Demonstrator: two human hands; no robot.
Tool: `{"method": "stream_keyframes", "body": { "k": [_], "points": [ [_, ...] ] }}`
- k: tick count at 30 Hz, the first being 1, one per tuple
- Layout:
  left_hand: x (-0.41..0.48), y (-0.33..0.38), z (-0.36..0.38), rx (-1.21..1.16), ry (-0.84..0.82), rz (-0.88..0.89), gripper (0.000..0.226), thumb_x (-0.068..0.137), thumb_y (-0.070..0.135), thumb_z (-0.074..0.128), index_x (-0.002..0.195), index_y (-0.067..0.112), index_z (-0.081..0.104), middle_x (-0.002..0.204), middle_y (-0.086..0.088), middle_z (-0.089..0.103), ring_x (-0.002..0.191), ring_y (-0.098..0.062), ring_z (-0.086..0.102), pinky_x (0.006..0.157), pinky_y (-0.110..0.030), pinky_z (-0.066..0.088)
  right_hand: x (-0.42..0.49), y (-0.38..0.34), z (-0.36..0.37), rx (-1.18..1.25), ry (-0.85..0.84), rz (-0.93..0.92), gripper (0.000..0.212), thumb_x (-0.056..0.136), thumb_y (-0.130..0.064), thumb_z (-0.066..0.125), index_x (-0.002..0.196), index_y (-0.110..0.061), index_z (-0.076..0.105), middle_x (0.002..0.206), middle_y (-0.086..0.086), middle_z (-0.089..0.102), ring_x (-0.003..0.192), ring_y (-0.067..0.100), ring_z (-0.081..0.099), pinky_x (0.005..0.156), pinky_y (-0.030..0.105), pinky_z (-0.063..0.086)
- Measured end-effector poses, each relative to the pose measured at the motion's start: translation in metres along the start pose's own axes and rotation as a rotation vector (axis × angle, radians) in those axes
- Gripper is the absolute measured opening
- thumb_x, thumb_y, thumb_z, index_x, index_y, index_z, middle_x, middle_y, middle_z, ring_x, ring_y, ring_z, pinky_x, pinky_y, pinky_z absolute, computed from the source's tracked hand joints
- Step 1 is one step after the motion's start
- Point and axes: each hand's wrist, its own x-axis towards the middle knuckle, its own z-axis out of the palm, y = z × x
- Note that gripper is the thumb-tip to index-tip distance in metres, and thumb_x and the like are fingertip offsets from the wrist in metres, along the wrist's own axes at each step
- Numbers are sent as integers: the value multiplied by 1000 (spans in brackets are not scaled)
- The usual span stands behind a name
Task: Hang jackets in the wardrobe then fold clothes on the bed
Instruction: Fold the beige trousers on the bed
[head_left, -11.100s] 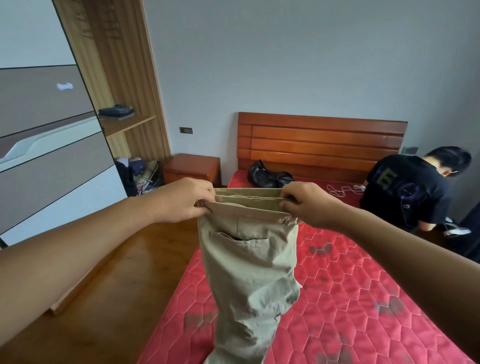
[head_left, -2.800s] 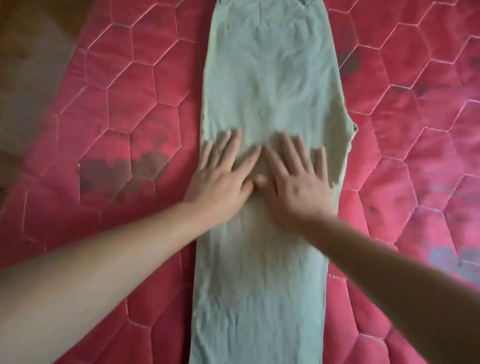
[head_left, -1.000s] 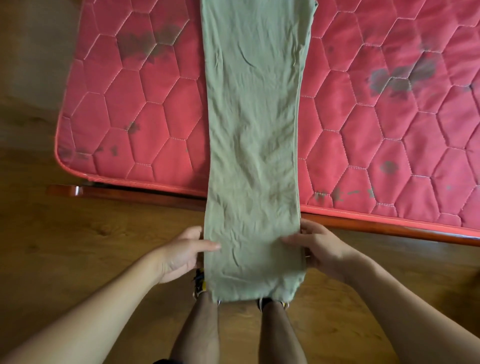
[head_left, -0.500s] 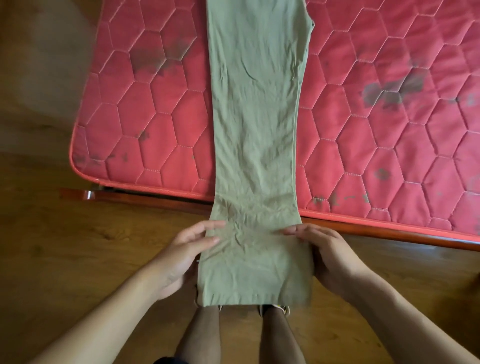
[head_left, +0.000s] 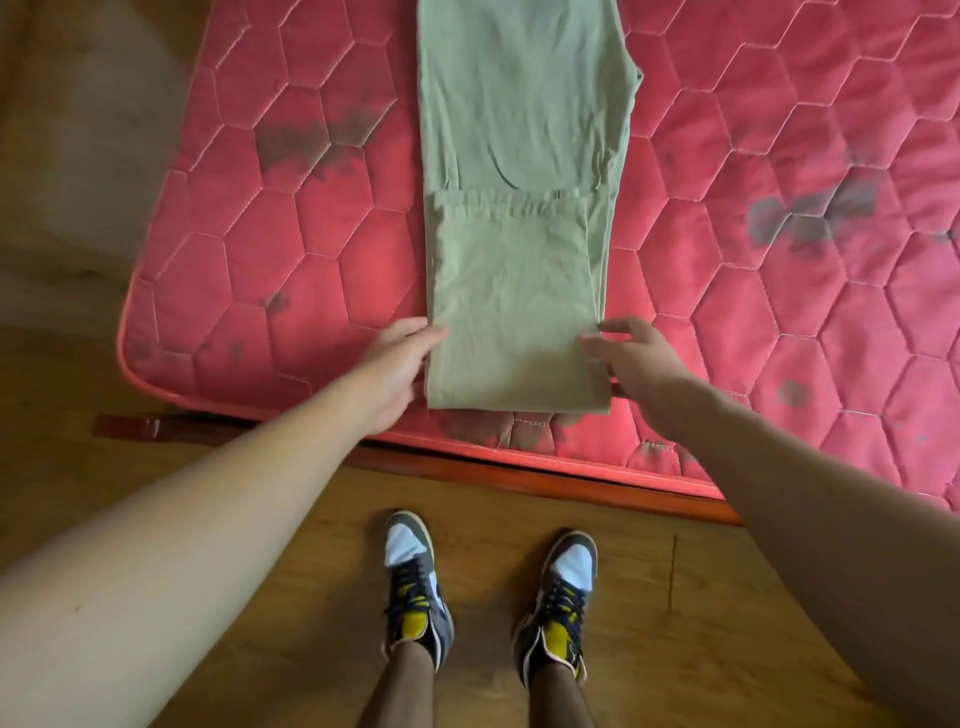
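Head view: left grip (head_left: 395, 369) and right grip (head_left: 639, 364), both released, flank folded trousers (head_left: 514, 312) at the bed's (head_left: 311, 260) near edge.

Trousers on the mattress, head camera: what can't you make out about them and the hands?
All in the head view:
Trousers: waist end cut off by the top edge.
Left hand: lower fingers hidden at the fabric's edge; grip unclear.
Right hand: motion-blurred; contact with the trousers unclear.
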Motion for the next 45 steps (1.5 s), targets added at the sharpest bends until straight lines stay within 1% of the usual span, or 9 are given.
{"method": "stream_keyframes", "body": {
  "k": [4, 15, 21, 23, 27, 32, 37, 41, 45],
  "points": [
    [-1, -22, 4, 115, 39, 19, 37, 94, 18, 69, 128, 22, 54, 120, 2, 68, 110, -16, 66, 105, -43, 47, -9, 12, 6, -192, 123, -56, 46, 78, -41, 77, 112, -19, 56, 105, 2, 65, 94, 21, 68, 80, 49, 61],
    [-7, -15, -12, 47, -50, 96, 25, 92, 12, 64, 117, 14, 66, 115, -3, 75, 112, -19, 69, 111, -47, 42, -16, -9, 4, -32, -16, -192, 32, 83, -12, 79, 111, -15, 64, 100, 2, 75, 85, 14, 73, 61, 20, 53],
    [-2, -13, -11, -51, -70, 136, 33, 99, 7, 58, 131, 6, 54, 121, -10, 72, 112, -25, 69, 98, -42, 52, -30, -16, 12, -78, 27, -436, 55, 87, -5, 70, 128, -21, 38, 67, 2, 62, 51, 8, 53, 48, 23, 43],
    [-3, -23, -14, -20, -68, 63, 52, 95, 20, 66, 141, 7, 46, 127, -9, 69, 117, -26, 67, 103, -50, 49, -30, -3, 11, -68, -27, -299, 53, 88, -9, 73, 128, -19, 38, 79, 4, 66, 58, 9, 62, 50, 26, 49],
    [-2, -55, -20, 119, -26, -31, 29, 92, 26, 68, 119, 17, 62, 115, -6, 73, 111, -25, 69, 103, -50, 51, -29, 30, 16, -135, 17, 33, 39, 94, -21, 69, 123, -18, 43, 110, 10, 68, 83, 16, 70, 58, 27, 52],
    [-5, -52, -5, 391, 215, 104, 49, 89, 26, 65, 135, 23, 47, 105, 5, 62, 87, -14, 63, 75, -28, 52, -30, 32, 31, -416, 209, -234, 36, 94, -20, 60, 124, -19, 41, 93, 10, 64, 83, 30, 63, 63, 38, 48],
    [21, -42, 5, 1080, 394, 840, 64, 97, 27, 55, 155, 11, 32, 160, -22, 22, 149, -37, 25, 121, -43, 28, 2, 16, 49, -921, 333, -692, 62, 96, -39, 56, 151, -19, 37, 162, 20, 24, 150, 38, 21, 116, 52, 29],
    [55, -61, 6, 1483, 240, 726, 76, 102, 54, 32, 162, 18, 1, 167, -16, -17, 155, -34, -11, 126, -51, 3, 32, 22, 58, -1331, 142, -663, 78, 101, -68, 7, 161, -23, -12, 166, 9, -28, 152, 28, -29, 126, 53, -5],
    [52, -51, 4, 1509, 167, 642, 77, 103, 56, 29, 162, 19, -3, 165, -14, -25, 153, -34, -19, 126, -52, 1, 29, 15, 56, -1372, 62, -578, 79, 102, -68, 12, 159, -25, -21, 161, 7, -38, 148, 26, -37, 125, 54, -8]
  ]
}}
